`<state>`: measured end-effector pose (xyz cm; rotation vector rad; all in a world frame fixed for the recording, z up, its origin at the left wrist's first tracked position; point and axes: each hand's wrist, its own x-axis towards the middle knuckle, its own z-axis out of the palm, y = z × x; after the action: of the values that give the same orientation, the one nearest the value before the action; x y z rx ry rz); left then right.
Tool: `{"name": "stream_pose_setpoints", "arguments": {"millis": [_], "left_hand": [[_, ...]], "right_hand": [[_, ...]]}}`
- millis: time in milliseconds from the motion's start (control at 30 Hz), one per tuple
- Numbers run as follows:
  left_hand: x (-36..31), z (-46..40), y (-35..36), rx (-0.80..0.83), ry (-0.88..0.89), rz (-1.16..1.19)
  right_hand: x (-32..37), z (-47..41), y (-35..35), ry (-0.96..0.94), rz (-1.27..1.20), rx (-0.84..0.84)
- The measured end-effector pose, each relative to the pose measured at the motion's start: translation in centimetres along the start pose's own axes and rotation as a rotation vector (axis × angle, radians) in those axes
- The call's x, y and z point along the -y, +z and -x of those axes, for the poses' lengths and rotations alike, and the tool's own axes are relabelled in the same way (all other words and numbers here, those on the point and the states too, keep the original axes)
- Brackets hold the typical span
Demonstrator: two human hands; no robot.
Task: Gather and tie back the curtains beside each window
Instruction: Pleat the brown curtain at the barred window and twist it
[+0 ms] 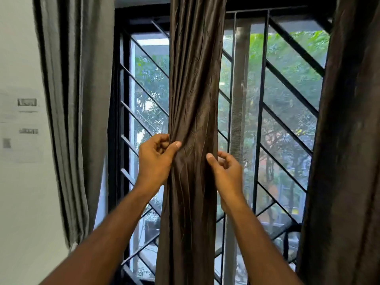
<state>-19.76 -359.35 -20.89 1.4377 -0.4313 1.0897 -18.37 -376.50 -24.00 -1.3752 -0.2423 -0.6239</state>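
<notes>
A brown curtain (195,99) hangs bunched into a narrow column in the middle of the window. My left hand (156,159) grips its left edge, thumb pressed on the front folds and fingers curled behind. My right hand (226,171) holds the right edge at nearly the same height, thumb on the cloth and fingers bent behind it. No tie-back cord or band is visible. A grey curtain (76,99) hangs gathered at the left of the window. Another brown curtain (349,140) hangs at the right edge.
Behind the curtains is a black window frame with a diagonal metal grille (287,89) and a mesh screen, trees outside. A white wall (20,182) with blurred paper notices (26,120) stands at the left.
</notes>
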Motion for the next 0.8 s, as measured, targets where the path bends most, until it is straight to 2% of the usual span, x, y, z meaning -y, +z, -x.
{"name": "stream_pose_setpoints", "arguments": {"millis": [133,267,400,533,633,700,800], "left_hand": [[0.1,0.1,-0.4,-0.041,0.030,-0.072],[0.2,-0.1,-0.3,-0.054,0.039,-0.104],[0.6,-0.3,0.0,-0.044,0.036,-0.089],[0.9,-0.6,-0.1,-0.026,0.036,-0.079],[1.0,-0.9,-0.4,-0.014,0.042,-0.080],[1.1,-1.1,-0.3,-0.006,0.049,-0.084],[1.2,-1.1,0.2,-0.016,0.086,-0.081]], "right_hand": [[-0.5,0.4,-0.3,-0.161,0.096,-0.184],[-0.5,1.1,-0.3,-0.277,0.097,-0.232],[-0.4,1.1,0.1,-0.267,0.126,-0.251],[-1.1,0.7,-0.1,-0.153,0.165,-0.166],[-1.4,0.9,-0.3,-0.190,0.163,-0.239],[-1.3,2.1,0.1,-0.283,0.158,-0.285],[-1.5,4.4,1.6,-0.610,0.261,-0.227]]}}
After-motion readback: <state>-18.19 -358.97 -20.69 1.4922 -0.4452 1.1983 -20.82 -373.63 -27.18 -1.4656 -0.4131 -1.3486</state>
